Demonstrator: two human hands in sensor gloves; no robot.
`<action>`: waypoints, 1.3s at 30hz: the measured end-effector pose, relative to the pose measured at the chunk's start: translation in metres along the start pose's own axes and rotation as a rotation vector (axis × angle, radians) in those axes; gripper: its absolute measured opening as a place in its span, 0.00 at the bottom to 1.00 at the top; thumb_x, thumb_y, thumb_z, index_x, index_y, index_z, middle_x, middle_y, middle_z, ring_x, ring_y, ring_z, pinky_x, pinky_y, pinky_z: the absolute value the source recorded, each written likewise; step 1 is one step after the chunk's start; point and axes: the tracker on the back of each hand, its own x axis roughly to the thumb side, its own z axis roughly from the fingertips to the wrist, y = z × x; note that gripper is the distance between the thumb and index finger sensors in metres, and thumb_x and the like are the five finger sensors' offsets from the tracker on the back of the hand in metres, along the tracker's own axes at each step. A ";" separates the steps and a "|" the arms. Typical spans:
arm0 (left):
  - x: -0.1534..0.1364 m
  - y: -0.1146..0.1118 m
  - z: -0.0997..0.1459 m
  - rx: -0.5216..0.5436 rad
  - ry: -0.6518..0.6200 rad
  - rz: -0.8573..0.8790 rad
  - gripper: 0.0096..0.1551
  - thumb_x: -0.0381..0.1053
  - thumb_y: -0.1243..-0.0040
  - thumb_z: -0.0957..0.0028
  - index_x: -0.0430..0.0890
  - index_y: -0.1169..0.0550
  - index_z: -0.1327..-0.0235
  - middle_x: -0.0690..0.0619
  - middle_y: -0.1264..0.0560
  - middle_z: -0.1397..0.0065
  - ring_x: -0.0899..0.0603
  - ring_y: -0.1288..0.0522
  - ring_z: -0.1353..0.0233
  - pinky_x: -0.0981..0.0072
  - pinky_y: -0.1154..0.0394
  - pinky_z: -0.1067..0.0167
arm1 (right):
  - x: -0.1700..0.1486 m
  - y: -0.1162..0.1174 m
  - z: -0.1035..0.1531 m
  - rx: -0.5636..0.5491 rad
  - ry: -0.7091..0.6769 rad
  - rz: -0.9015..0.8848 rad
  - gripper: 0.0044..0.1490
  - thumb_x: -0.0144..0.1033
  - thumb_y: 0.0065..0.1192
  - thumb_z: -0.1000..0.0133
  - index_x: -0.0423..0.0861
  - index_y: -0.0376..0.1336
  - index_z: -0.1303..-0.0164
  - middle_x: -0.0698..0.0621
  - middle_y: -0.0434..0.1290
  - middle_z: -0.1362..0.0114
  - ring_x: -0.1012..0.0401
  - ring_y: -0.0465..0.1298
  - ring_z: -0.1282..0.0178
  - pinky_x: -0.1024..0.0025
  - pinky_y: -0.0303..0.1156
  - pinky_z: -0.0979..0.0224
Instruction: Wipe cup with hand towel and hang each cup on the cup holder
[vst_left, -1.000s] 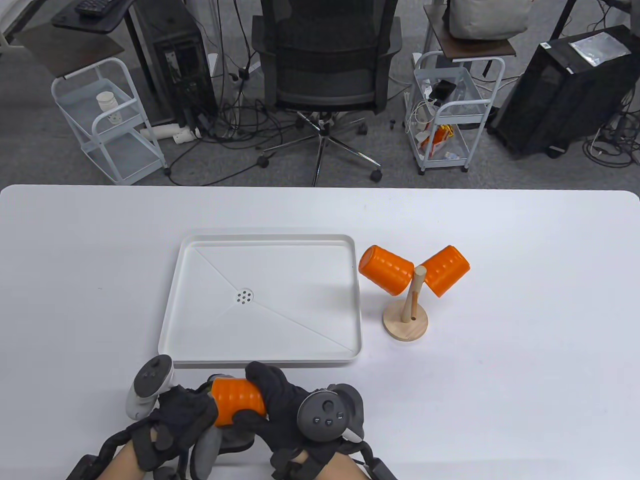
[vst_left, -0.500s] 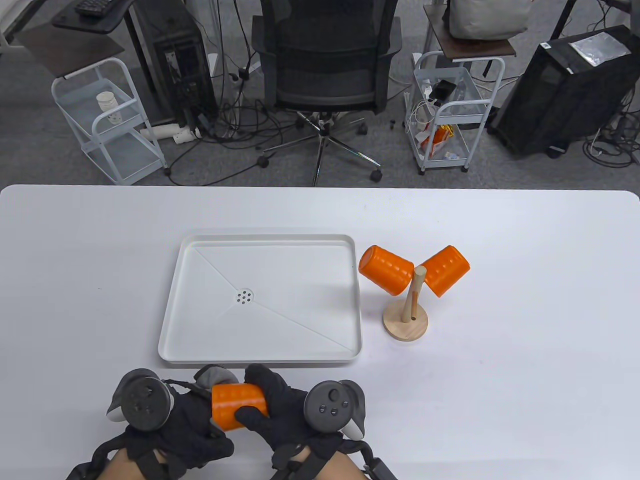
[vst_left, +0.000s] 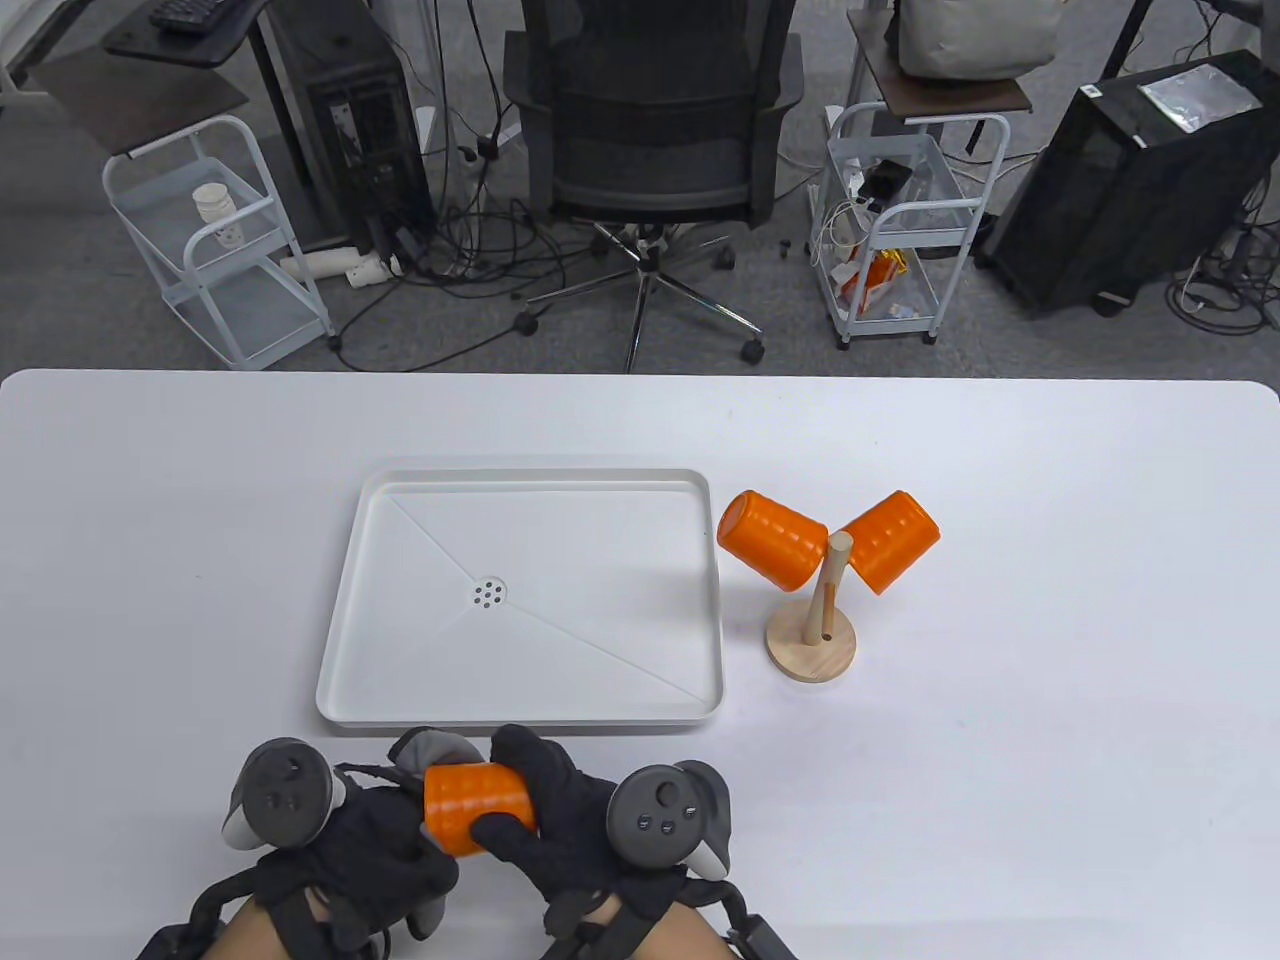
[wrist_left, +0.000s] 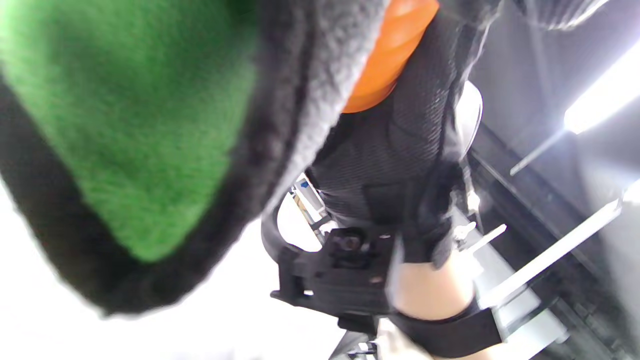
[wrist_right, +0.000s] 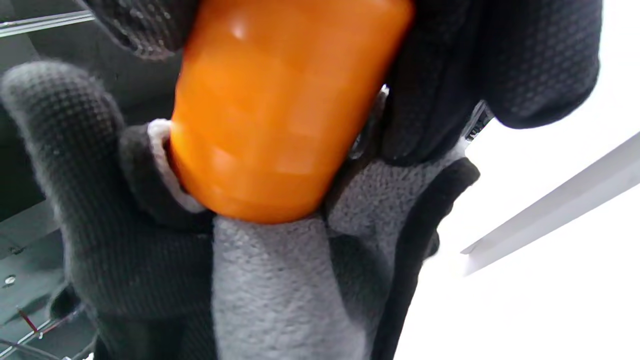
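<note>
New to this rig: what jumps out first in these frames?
The orange cup near the table's front edge, gripped by the right hand while the left hand holds a grey towel against it. Next, two orange cups hanging on the wooden cup holder, right of the white tray.

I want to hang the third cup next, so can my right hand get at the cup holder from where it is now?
Probably yes: bare table lies between the right hand and the cup holder. Two hung cups flank its post, and the hand grips the third cup.
</note>
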 end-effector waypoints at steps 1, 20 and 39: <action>-0.002 0.000 0.000 -0.001 0.017 0.045 0.48 0.79 0.54 0.54 0.54 0.29 0.26 0.57 0.33 0.17 0.26 0.25 0.34 0.29 0.31 0.38 | 0.000 0.001 0.000 0.001 -0.005 0.011 0.52 0.59 0.54 0.47 0.37 0.44 0.25 0.30 0.63 0.28 0.43 0.82 0.50 0.40 0.78 0.44; -0.028 0.005 0.004 0.006 0.030 0.659 0.56 0.82 0.68 0.53 0.46 0.35 0.22 0.48 0.36 0.16 0.30 0.22 0.36 0.34 0.26 0.41 | 0.011 -0.002 -0.001 -0.058 -0.165 0.222 0.52 0.51 0.61 0.47 0.44 0.38 0.24 0.35 0.53 0.20 0.35 0.72 0.35 0.35 0.68 0.32; -0.008 0.032 0.021 0.262 0.000 0.340 0.57 0.80 0.66 0.57 0.48 0.42 0.19 0.46 0.46 0.13 0.22 0.28 0.30 0.26 0.34 0.36 | 0.003 -0.021 0.002 -0.158 -0.084 0.106 0.52 0.53 0.59 0.46 0.42 0.40 0.24 0.32 0.55 0.22 0.38 0.74 0.37 0.37 0.70 0.34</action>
